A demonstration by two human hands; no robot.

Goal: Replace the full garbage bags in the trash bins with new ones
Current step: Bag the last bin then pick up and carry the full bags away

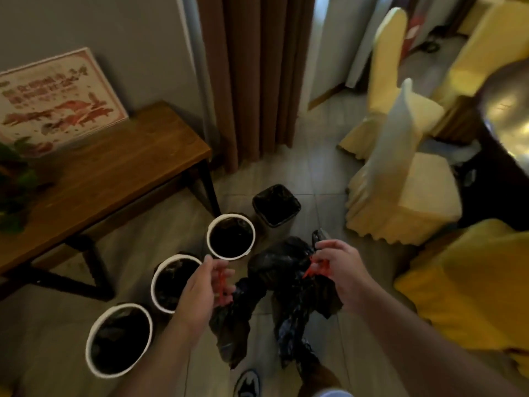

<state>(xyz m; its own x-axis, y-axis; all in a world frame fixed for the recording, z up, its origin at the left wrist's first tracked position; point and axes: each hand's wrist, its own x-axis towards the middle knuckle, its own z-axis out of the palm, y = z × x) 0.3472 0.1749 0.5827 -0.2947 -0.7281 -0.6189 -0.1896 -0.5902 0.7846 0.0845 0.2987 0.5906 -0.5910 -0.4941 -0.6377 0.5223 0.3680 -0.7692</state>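
At lower centre my left hand (200,285) and right hand (340,270) each pinch a red drawstring (220,279) of the black bag (280,267). Three round bins (153,285) stand left of it by the table (114,167); chairs (415,196) crowd the right.

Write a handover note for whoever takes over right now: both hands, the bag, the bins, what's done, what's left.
Left hand pinches one red drawstring, right hand the other; the black garbage bag hangs between them above the floor.
Three round white-rimmed bins and the square black bin stand nearby, all lined in black.
Done: bag held by its drawstrings.
Left: probably knot it, set it aside, check bins; new or full liners, cannot tell.
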